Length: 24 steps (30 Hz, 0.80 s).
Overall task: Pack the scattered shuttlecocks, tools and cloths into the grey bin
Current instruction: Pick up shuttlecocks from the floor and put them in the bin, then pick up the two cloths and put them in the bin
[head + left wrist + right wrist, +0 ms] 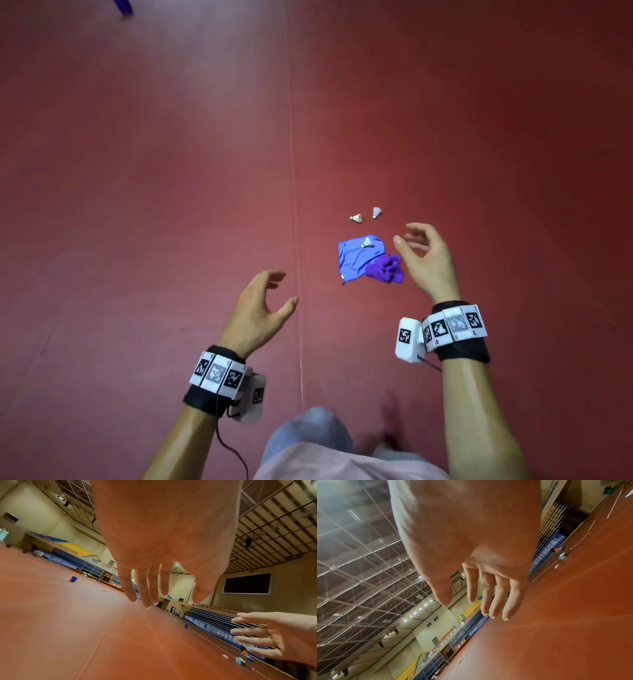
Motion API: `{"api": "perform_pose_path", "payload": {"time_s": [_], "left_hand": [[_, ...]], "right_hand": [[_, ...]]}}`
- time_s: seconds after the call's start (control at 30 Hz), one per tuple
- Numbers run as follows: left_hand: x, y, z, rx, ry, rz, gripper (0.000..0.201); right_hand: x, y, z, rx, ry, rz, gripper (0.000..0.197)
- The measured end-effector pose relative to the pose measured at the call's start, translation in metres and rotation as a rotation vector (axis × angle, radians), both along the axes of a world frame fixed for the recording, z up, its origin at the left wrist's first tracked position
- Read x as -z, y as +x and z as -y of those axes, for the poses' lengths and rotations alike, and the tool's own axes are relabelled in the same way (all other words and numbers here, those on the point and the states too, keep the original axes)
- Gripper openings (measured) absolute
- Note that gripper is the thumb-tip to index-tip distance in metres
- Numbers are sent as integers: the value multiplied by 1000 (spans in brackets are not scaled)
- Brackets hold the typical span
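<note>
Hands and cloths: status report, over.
Left hand and right hand open, empty. Blue cloth, purple cloth, three shuttlecocks on floor. Bin not in view.

The floor (171, 171) looked like matt red rubbery sheet with a faint sheen. The blue cloth (354, 258) was smooth and thin, the purple cloth (385, 269) plush and crumpled. The shuttlecocks (356, 218) were feathered white.

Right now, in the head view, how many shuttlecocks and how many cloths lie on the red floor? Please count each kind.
Shuttlecocks: 3, two on the bare floor and one on the blue cloth.
Cloths: 2, the blue cloth and the purple cloth.
Total: 5.
</note>
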<state>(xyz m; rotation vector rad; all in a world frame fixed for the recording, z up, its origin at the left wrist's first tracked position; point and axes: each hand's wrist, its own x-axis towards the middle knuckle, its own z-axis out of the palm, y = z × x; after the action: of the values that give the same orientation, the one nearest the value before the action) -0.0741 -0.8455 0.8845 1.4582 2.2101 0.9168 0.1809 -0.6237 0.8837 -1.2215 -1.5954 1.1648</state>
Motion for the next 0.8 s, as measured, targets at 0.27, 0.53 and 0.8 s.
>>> {"api": "perform_pose_path", "payload": {"time_s": [0.27,0.53,0.8], "left_hand": [[31,-95,-135,-44,-31,37,48],[57,-199,-329,163,-121,33,47],[104,-225,-508,406,-302,-7,48]], "right_hand": [[44,-103,-142,-69,-54,74,34],[58,-162,-275,61,-104,196,38],[120,-136,-354,57,-398,399,66]]}}
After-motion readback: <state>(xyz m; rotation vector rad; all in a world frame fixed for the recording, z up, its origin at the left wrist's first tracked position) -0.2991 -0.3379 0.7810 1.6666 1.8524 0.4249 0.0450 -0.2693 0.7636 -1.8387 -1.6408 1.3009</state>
